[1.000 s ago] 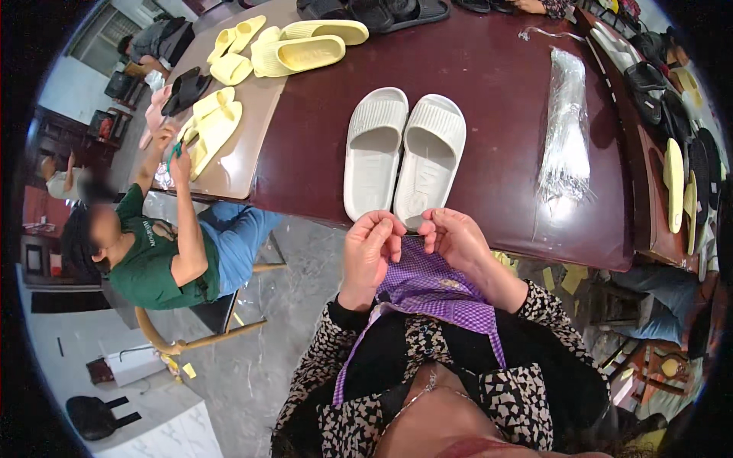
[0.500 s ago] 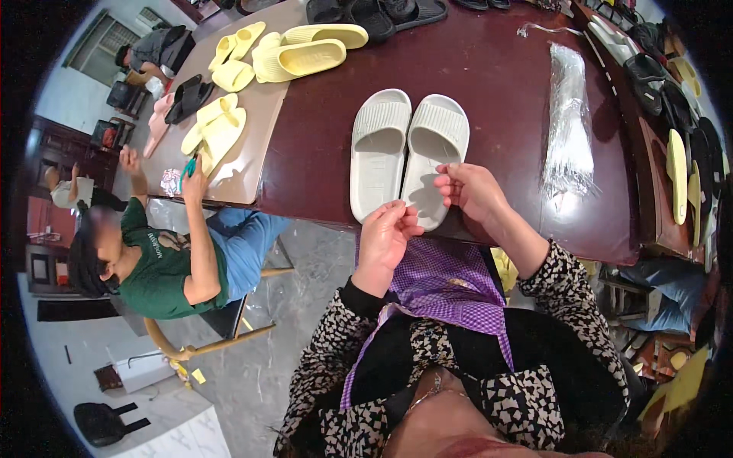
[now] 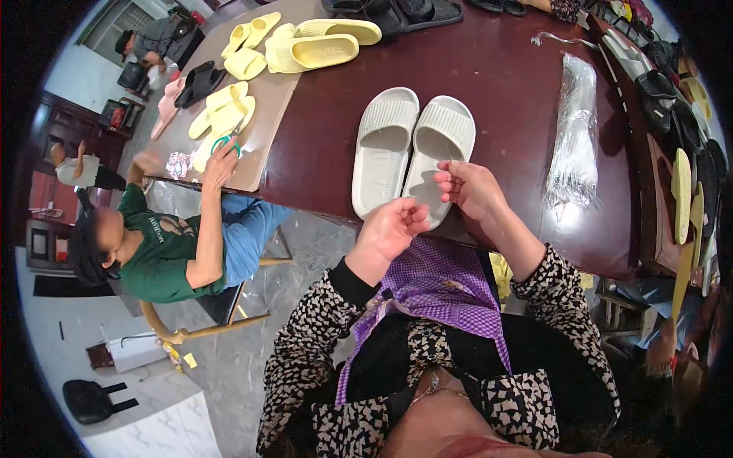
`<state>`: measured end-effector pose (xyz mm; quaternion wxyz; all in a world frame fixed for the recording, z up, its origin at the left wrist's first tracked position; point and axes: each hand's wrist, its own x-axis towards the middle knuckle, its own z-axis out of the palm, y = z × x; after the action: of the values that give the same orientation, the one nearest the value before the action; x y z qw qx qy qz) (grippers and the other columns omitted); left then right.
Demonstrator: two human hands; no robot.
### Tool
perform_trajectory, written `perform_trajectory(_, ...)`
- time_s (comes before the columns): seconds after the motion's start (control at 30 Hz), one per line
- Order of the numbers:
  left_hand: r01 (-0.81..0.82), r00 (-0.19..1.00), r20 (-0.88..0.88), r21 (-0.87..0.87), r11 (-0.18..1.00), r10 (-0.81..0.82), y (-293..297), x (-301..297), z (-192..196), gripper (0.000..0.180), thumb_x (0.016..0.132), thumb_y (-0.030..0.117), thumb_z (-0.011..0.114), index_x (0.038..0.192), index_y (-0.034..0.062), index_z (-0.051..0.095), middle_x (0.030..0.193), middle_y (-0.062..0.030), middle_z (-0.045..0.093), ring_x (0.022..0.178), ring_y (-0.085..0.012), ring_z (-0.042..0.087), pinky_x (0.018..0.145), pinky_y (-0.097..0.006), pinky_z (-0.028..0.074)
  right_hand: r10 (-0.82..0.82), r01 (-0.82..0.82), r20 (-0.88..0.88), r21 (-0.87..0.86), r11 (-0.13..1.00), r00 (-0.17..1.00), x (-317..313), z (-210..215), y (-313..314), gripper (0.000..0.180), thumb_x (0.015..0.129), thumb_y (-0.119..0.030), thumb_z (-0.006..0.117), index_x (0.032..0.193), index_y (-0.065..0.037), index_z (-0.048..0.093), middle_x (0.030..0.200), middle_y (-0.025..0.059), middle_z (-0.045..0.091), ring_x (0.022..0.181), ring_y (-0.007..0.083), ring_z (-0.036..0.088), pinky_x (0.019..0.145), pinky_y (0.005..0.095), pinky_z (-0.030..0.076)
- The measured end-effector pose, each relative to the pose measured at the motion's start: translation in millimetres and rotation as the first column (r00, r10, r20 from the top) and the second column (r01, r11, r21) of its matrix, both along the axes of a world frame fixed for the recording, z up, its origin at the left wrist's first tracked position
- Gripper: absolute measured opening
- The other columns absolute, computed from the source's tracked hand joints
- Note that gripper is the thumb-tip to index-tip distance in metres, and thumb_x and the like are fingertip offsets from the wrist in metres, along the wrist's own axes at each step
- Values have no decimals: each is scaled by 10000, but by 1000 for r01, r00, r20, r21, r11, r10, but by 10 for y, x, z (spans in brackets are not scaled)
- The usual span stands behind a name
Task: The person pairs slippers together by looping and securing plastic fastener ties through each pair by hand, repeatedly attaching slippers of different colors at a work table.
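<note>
A pair of pale grey slide sandals lies side by side on the dark red table: the left slide and the right slide, toes pointing away from me. My right hand hovers over the right slide's heel half, thumb and fingertips pinched. A faint thin strand seems to show at those fingertips; what they hold is too small to name. My left hand is at the table's front edge by the heels, its fingers curled in with the thumb. Whether anything is inside it cannot be seen. The two hands are slightly apart.
A bundle of thin clear plastic strands lies to the right. Yellow slides and black slides lie at the back. At left, a co-worker in a green shirt holds green-handled scissors. More footwear lines the right side.
My left hand has shifted slightly right and turned, its fingers nearer my right hand. My right hand has hardly moved. The co-worker's hand with the scissors has moved right, beside the yellow slides.
</note>
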<state>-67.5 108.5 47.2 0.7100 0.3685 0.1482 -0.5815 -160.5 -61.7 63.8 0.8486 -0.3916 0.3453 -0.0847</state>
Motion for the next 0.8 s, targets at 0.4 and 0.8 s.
perform_trajectory(0.4,-31,992,121,47,998,25,-180,171,8,118,878,91,526,923,-15,551,807,-115,632,683,-208,617,630,-321,532,-13,14,44,-24,1000,999,58,-94,-62,262,955,-164,426,1089,50,496,928,134,631,722,162,600,638,313,524)
perform_trajectory(0.8,14,935,354,-8,1000,-10,-571,612,-61,102,889,68,481,880,-28,513,796,-163,615,702,-271,626,679,-417,544,-79,96,83,-224,970,993,21,42,106,356,929,-129,448,1186,118,449,1026,192,576,821,204,603,693,315,533)
